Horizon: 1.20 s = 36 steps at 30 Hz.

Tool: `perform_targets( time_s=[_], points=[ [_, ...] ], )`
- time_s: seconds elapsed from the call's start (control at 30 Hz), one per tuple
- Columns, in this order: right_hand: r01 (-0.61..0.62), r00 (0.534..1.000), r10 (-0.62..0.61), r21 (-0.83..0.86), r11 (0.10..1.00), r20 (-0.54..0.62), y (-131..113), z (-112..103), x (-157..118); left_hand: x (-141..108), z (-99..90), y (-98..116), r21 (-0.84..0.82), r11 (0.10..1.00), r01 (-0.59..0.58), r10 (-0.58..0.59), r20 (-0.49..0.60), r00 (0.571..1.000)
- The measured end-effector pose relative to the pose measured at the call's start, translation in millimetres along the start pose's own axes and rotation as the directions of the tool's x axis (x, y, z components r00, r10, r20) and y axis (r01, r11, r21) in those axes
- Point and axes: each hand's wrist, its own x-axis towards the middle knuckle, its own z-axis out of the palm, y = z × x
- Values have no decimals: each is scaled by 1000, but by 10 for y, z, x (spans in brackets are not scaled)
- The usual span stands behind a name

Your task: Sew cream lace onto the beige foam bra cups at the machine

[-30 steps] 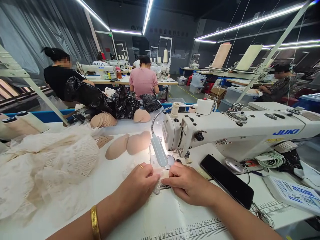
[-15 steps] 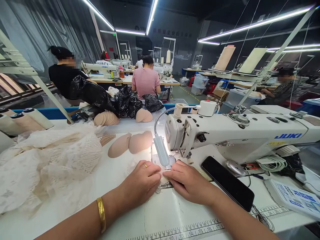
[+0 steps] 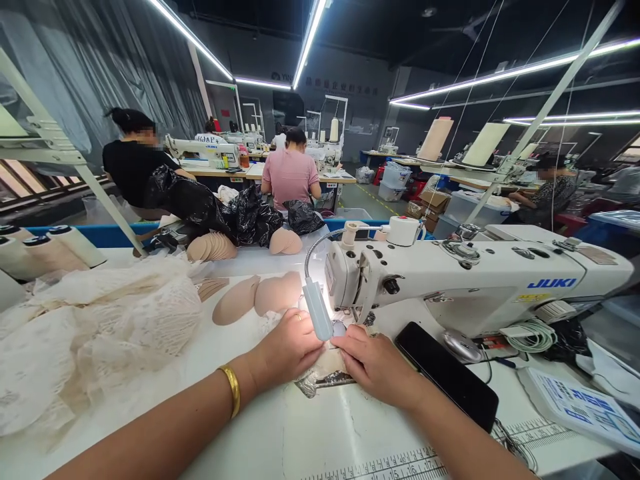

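Under the head of a white sewing machine (image 3: 450, 267), a lamp (image 3: 317, 310) on a bent neck lights the needle area. My left hand (image 3: 290, 347) is closed beside the lamp, its fingers bent down on pale lace (image 3: 270, 323) that shows behind it. My right hand (image 3: 373, 363) lies just right of the needle plate, its thumb and index finger pressed together near the lamp's tip; what they hold is too small to make out. Two beige cup pads (image 3: 235, 303) lie behind my left hand. A heap of cream lace (image 3: 145, 313) covers the table's left side.
A black phone (image 3: 445, 377) and a plastic box (image 3: 580, 407) lie to the right. Thread cones (image 3: 75, 247) stand at the far left. Stacked beige pads (image 3: 213, 247) and black bags (image 3: 255, 210) are at the back. Other people sit at machines beyond.
The view has shifted slightly. My left hand has moved up and nearer the lamp, partly behind it. More of the plate's front edge shows between my hands.
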Motion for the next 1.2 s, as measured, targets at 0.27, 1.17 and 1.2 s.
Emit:
perform_targets(
  time_s=[0.27,1.17,1.2],
  points=[
    [36,999,-37,-26,999,-22,-21,-28,17,33,-31,-7,-54,999,8,-9,-18,1000],
    [-23,999,24,-24,999,46,-45,-56,15,66,-14,-3,-49,996,76,-76,0,997],
    [-26,998,27,-23,999,50,-43,-55,13,66,-13,-5,-51,996,75,-76,-3,997]
  ],
)
